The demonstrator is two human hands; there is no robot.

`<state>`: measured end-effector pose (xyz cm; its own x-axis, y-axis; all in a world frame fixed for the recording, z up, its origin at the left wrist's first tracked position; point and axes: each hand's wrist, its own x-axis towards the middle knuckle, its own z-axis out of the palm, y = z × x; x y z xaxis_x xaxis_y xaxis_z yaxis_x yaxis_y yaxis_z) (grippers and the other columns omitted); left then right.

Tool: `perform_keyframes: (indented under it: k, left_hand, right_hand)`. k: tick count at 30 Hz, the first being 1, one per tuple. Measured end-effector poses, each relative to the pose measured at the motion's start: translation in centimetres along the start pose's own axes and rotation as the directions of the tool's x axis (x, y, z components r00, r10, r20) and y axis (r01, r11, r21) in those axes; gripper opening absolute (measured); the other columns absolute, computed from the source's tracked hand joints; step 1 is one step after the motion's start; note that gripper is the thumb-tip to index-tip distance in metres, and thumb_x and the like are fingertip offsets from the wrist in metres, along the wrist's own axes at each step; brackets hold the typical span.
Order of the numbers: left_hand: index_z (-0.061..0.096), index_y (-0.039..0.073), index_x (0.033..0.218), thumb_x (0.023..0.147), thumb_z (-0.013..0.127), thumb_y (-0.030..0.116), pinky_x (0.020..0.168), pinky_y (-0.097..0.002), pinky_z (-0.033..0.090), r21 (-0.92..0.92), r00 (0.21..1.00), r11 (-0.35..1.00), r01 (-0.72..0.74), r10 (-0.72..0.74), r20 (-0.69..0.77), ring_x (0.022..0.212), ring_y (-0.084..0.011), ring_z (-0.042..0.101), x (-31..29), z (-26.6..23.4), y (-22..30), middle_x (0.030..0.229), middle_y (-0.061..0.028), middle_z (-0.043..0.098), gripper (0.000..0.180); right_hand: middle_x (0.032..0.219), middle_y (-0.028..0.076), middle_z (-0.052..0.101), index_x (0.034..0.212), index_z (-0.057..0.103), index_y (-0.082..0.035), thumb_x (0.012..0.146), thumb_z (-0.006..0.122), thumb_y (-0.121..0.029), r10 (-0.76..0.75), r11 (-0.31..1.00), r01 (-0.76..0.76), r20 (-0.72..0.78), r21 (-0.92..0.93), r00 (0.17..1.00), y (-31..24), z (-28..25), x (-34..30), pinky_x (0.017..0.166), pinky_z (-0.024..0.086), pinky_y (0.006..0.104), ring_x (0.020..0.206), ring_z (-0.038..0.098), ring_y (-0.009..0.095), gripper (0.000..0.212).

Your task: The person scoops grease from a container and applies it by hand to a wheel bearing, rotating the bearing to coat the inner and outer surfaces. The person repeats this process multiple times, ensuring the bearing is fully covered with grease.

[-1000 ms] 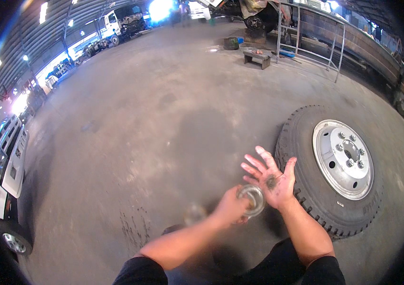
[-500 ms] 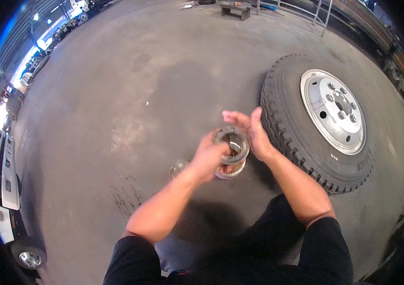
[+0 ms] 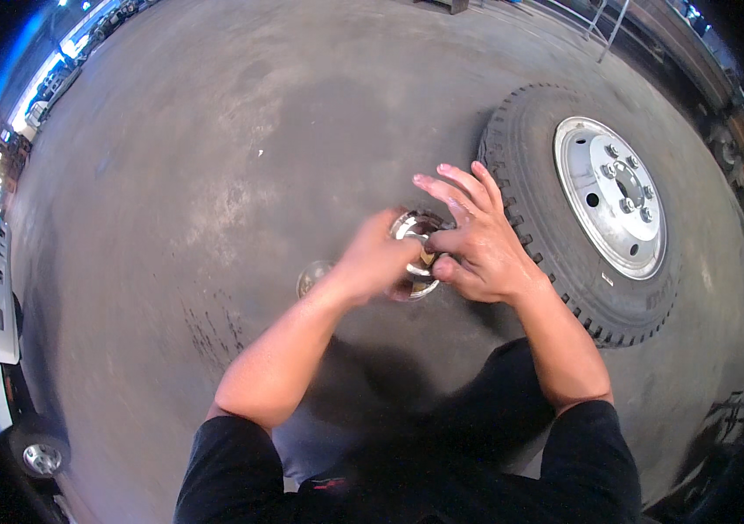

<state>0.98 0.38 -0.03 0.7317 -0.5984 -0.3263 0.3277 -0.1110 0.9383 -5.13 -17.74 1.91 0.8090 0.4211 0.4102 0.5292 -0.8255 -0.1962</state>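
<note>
Where the left hand (image 3: 376, 258) grips: a round metal part (image 3: 406, 230), held left of the tyre (image 3: 536, 179).
Right hand (image 3: 484, 249): thumb and forefinger bent at the part, other fingers spread; pinch unclear.

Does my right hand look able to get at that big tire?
Probably yes: nothing visible stands between the right hand and the tire, though that hand is at the shiny ring in the left hand.

The ring (image 3: 408, 226) sits between the left hand (image 3: 375, 260) and right hand (image 3: 483, 243) (a wheel (image 3: 595, 225) sits further right).
</note>
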Motion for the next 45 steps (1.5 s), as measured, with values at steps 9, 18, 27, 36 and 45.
perform_keyframes:
  k: [9,18,27,36,45]
  left_hand:
    - [0.048,0.002,0.112,0.074,0.049,0.004,0.033,-0.0261,0.040,-0.243,0.933,0.957,0.158,-0.064,0.354,0.039,-0.0174,0.053,-1.1,0.3,1.7,0.074,-0.0209,0.065,0.038]
    - [0.049,0.003,0.100,0.079,0.044,0.010,0.036,-0.0251,0.038,-0.397,0.933,0.889,0.227,-0.081,0.352,0.047,-0.0162,0.052,-0.2,0.4,0.7,0.075,-0.0212,0.062,0.023]
    - [0.054,0.008,0.103,0.094,0.037,0.016,0.045,-0.0248,0.036,-0.840,0.844,0.396,0.371,0.233,0.483,0.050,-0.0143,0.045,0.9,-2.3,-0.7,0.072,-0.0092,0.056,0.020]
    - [0.053,0.009,0.100,0.089,0.042,0.010,0.039,-0.0292,0.035,-0.691,0.471,0.521,0.501,0.506,0.723,0.039,-0.0172,0.043,0.6,-2.7,-0.2,0.048,-0.0071,0.045,0.016]
    - [0.051,-0.003,0.107,0.082,0.050,0.006,0.037,-0.0298,0.035,-0.608,0.332,0.636,0.475,0.510,0.794,0.036,-0.0176,0.044,0.9,-1.5,-0.5,0.049,-0.0099,0.046,0.027]
  right_hand:
    - [0.132,0.021,0.049,0.094,0.065,0.000,0.090,0.002,-0.073,0.511,-0.285,-0.018,0.167,0.959,0.843,-0.4,1.2,1.1,0.109,0.025,0.0465,0.128,0.039,0.032,0.096]
    - [0.133,0.020,0.049,0.078,0.057,-0.002,0.092,0.005,-0.070,0.411,-0.187,-0.215,0.275,0.959,0.869,1.2,4.3,-0.2,0.101,0.036,0.0395,0.120,0.045,0.030,0.087]
    - [0.138,0.018,0.047,0.085,0.058,-0.006,0.096,0.015,-0.062,0.651,-0.274,0.221,0.011,0.936,0.759,-2.7,-0.7,-0.3,0.108,0.027,0.0442,0.127,0.040,0.028,0.072]
    - [0.132,0.017,0.052,0.096,0.058,-0.008,0.091,0.044,-0.056,0.594,-0.521,0.222,0.164,0.824,0.787,-3.7,-3.0,-1.2,0.111,0.027,0.0484,0.125,0.045,0.028,0.050]
    - [0.135,0.018,0.049,0.099,0.055,-0.007,0.092,0.044,-0.052,0.612,-0.491,0.263,0.114,0.831,0.783,-2.8,-2.2,-2.4,0.112,0.027,0.0493,0.128,0.043,0.029,0.047]
